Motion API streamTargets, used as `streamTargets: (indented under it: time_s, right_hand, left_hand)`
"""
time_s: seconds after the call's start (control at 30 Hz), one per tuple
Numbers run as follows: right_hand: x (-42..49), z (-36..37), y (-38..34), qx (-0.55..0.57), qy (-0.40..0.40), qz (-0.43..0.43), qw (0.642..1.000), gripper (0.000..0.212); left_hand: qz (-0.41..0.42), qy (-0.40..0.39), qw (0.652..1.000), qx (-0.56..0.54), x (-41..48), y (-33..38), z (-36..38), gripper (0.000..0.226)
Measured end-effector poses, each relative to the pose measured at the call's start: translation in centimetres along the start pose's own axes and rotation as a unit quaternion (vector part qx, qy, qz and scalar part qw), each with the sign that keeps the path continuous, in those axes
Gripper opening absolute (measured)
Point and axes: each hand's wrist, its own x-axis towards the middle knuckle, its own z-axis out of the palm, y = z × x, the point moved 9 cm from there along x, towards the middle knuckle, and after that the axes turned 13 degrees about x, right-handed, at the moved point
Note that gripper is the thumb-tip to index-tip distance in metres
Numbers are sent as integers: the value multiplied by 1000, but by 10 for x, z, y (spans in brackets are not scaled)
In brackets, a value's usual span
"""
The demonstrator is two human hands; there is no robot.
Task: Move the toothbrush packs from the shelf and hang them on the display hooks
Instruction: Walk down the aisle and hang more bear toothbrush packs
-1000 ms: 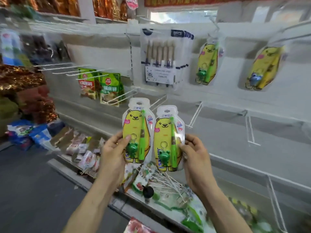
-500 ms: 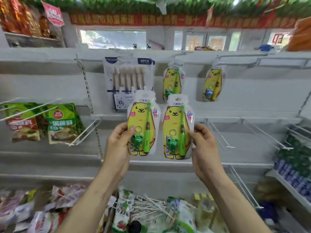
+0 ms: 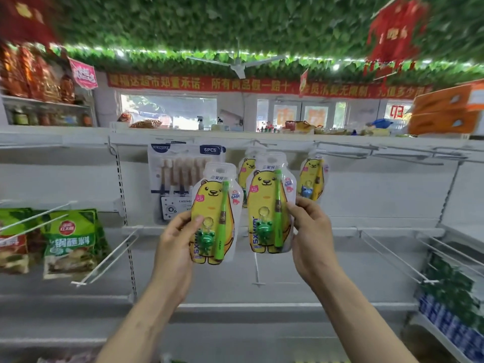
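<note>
- Two toothbrush packs are raised before the shelf's back wall, one in each grip, upright, side by side and not touching.
- Left grip (image 3: 178, 242) pinches the left pack (image 3: 214, 216) at its left edge, thumb on the front.
- Right grip (image 3: 311, 239) pinches the right pack (image 3: 269, 205) at its right edge, slightly higher.
- Each pack is a clear pouch with a yellow bear card, green brush and green frog charm.
- A blue-charm pack (image 3: 313, 179) hangs behind, near the display hooks (image 3: 348, 150).
</note>
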Motion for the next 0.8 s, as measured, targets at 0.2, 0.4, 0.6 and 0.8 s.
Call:
streamTargets:
  time_s: [0.2,0.4,0.6,0.8]
  right_hand:
    - [13,3,10,-18,-9,22,1000,19]
    - [18,10,11,1,-21,11,1000,17]
    - [27,12,16,4,-11,-1,1000,15]
    - [60,16,38,9,4,5,1000,7]
  left_hand:
    - [9,13,1000,-7,0,-2,4,18]
    - [15,29,999,-15,5,-2,-4,11]
    - [16,35,999,-17,10,-6,-7,10]
    - [13,35,999,-15,15,-13,-10,11]
